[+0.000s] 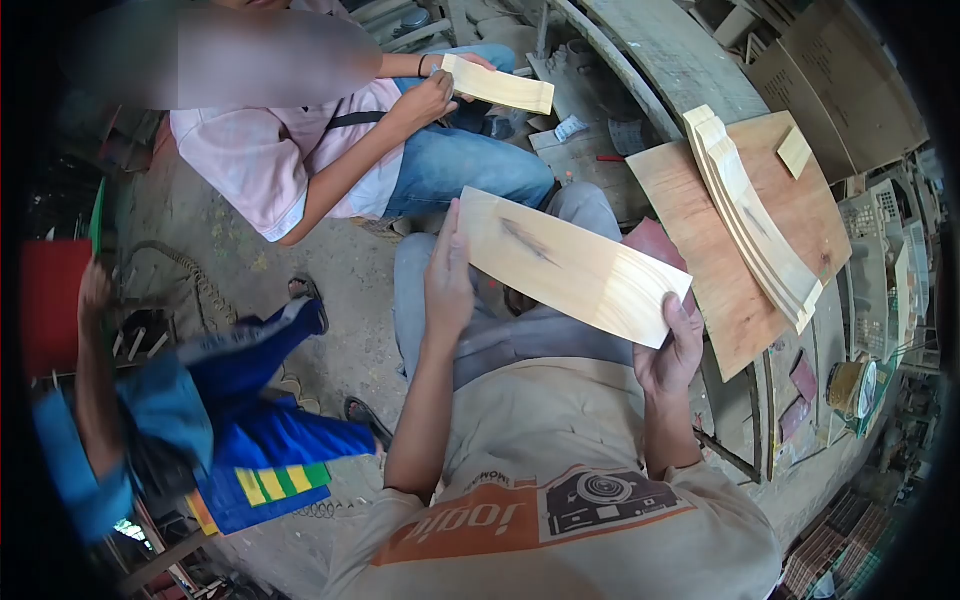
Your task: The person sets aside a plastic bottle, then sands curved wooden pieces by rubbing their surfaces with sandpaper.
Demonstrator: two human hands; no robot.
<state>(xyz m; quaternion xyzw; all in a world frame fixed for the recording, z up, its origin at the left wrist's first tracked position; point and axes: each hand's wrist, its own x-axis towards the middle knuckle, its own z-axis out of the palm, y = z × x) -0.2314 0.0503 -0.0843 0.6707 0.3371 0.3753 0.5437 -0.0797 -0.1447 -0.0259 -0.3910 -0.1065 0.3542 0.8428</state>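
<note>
Woodworking workshop: curved wooden pieces (748,215) stacked on plywood sheet (738,312), between 2 and 3 o'clock; coiled hose (193,268), 9 o'clock, on stained floor (245,255).

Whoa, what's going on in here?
The person wearing the camera holds a pale wooden board over their lap, left hand at one end, right hand at the other. It has a dark mark. Nearby, another person holds another pale piece. On the right, curved pieces lie on a plywood sheet.
</note>
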